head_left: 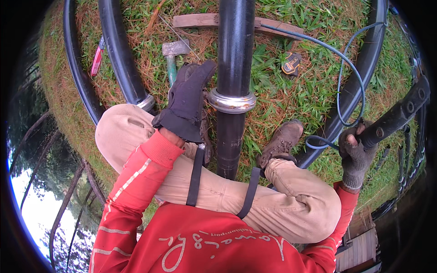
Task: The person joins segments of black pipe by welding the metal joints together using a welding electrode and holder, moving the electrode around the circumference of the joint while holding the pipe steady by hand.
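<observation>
My left hand (187,102), in a black glove, is raised just left of an upright-looking black pipe (235,50). Its fingers are stretched out and hold nothing that I can see. A shiny metal ring (231,102) circles the pipe between my boots, close to the left fingertips. At the right, my right hand (357,157), in a worn grey glove with bare fingertips, grips the lower end of a short black tube with round holes (395,116). A blue cord (353,68) loops down close to that hand.
A hammer (175,48) with a green handle lies in the grass by the left glove. Farther off are a curved wooden board (195,20) beneath the pipe, a tape measure (290,64) and a pink-red tool (97,58). More black pipes (119,50) lie on both sides.
</observation>
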`<state>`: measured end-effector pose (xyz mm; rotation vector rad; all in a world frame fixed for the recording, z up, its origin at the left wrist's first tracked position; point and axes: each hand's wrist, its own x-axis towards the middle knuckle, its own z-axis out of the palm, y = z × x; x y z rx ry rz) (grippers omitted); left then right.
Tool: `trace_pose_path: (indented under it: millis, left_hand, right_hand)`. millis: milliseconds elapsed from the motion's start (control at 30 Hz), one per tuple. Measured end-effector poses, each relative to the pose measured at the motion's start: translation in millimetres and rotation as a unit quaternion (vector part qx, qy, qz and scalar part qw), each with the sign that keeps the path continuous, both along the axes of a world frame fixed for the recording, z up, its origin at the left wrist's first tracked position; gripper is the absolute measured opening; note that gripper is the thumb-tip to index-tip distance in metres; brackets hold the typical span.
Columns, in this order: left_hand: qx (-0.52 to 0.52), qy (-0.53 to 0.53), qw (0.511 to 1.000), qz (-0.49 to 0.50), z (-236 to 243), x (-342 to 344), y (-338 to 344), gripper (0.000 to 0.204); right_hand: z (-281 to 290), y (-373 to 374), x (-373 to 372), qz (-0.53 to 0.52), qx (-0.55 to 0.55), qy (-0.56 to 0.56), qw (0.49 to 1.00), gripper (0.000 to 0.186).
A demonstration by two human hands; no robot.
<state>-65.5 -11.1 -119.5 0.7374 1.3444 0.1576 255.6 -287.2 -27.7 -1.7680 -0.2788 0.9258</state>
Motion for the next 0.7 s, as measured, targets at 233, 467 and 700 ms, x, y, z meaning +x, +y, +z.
trace_pose_path:
  millis: [233,467,700]
  left_hand:
    - [-0.011,0.058,0.998,0.012,29,10,-59,0.113]
    - [0.092,0.131,0.986,-0.049,-5,1,-64,0.126]
    - [0.054,0.178,0.960,-0.209,12,27,-53,0.137]
  right_hand:
    - [-41,17,-11,0.123,-0.076,0.149,0.978,0.048]
    - [-34,-8,-7,0.232,-0.185,0.028,0.955,0.046]
    - [-22,-40,-14,0.197,-0.201,0.019,0.959,0.051]
